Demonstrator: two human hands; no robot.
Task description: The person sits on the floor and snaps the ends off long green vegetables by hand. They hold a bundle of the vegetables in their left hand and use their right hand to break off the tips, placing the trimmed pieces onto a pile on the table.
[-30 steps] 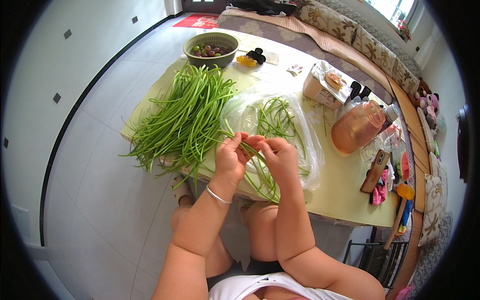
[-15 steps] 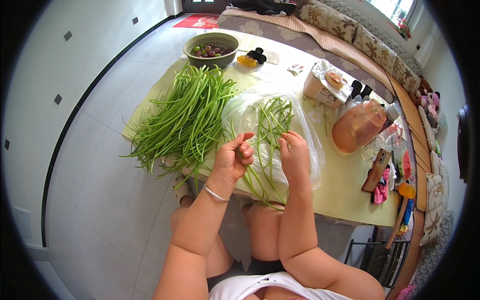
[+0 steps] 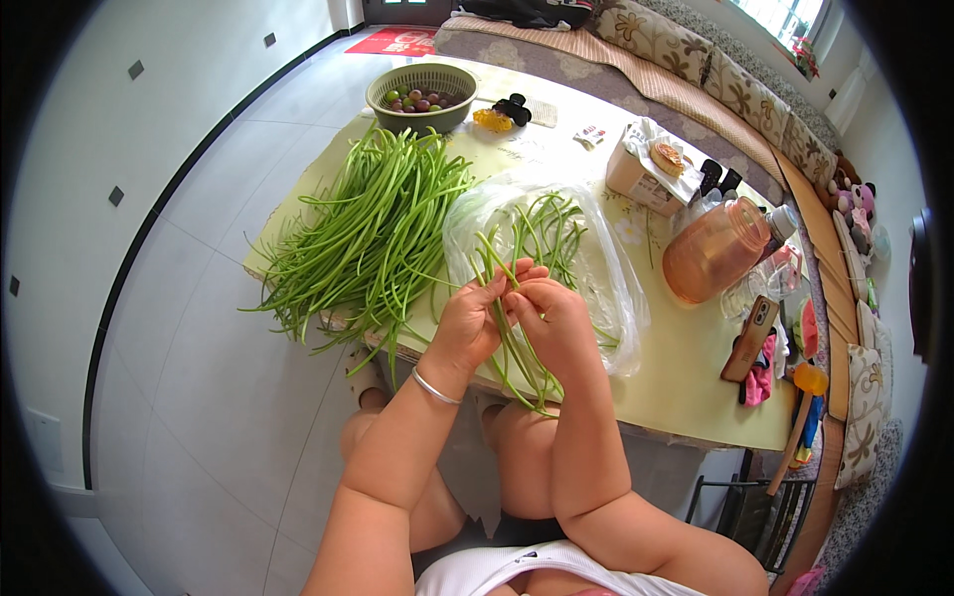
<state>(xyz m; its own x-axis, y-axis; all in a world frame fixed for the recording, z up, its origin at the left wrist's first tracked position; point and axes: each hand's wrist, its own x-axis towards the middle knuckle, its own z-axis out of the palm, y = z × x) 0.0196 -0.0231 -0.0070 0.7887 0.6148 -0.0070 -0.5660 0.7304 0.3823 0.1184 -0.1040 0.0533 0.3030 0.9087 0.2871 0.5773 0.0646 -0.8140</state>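
My left hand [image 3: 475, 316], a silver bangle on its wrist, is closed round several long green vegetable stems [image 3: 515, 343]. They stick up past the fingers and trail down toward my knees. Right beside it, my right hand [image 3: 553, 310] pinches the same stems, its fingertips meeting those of the left. Behind the hands a clear plastic bag [image 3: 611, 298] lies spread on the table, with loose green stems [image 3: 552, 228] on it. A large heap of long stems [image 3: 373, 223] lies to the left, hanging partly over the table edge.
On the table [image 3: 686, 397] a colander [image 3: 417, 119] of grapes stands at the far left, near black and yellow hair claws [image 3: 505, 112]. To the right are a tissue box [image 3: 646, 179], a pinkish jar [image 3: 711, 253], a phone [image 3: 750, 338] and a mallet-like stick [image 3: 795, 437]. A sofa [image 3: 715, 89] runs behind.
My right hand has moved left and now meets my left hand. The left has shifted slightly right. The held stems now stick up above my fingers.
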